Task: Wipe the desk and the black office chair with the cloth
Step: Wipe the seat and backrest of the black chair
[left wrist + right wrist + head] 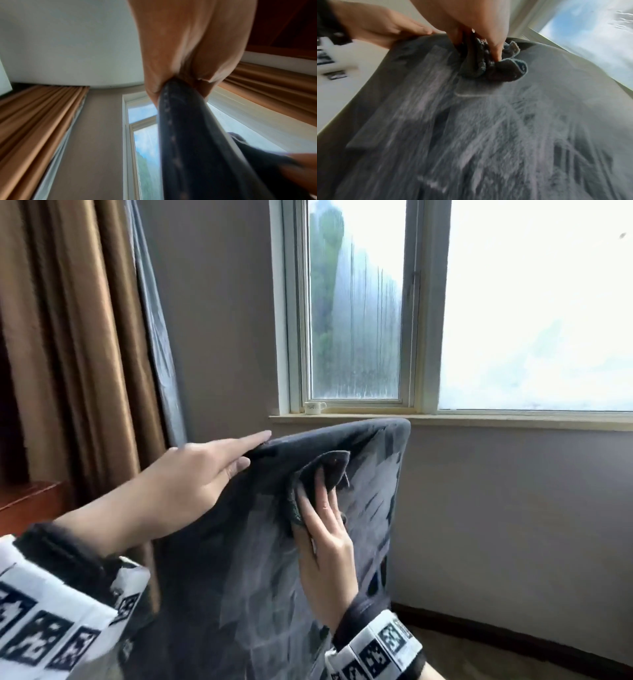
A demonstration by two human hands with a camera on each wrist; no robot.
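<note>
We see the right hand [325, 546] laid against the backrest of the black office chair [370, 508], its fingers pressing a crumpled dark grey cloth [329, 470] onto the dusty, pale-streaked surface just below the top edge. In the right wrist view the fingers [494, 44] are dug into the bunched cloth [503, 70], curled round its folds, so the hand is gripping it while pushing it against the chair back [488, 135]. The streaks of pale dust run over most of the backrest below and beside the cloth.

The left hand [191, 477] holds the top left corner of the backrest. Its index finger lies straight along the upper edge, while the other fingers bend over the rim. From the left wrist view we find the hand [185, 47] closed on the dark stitched edge of the chair [188, 148], fingers on one side and thumb on the other.

Both wrists carry white bands printed with black square markers [380, 645].

Beyond the chair stands a grey wall with a white-framed window [356, 313], its glass fogged. A small white cup [315, 407] sits on the windowsill [513, 421] just above the chair's top edge. Brown curtains [68, 337] hang at the left, and a corner of reddish wooden furniture [30, 501] shows below them.
</note>
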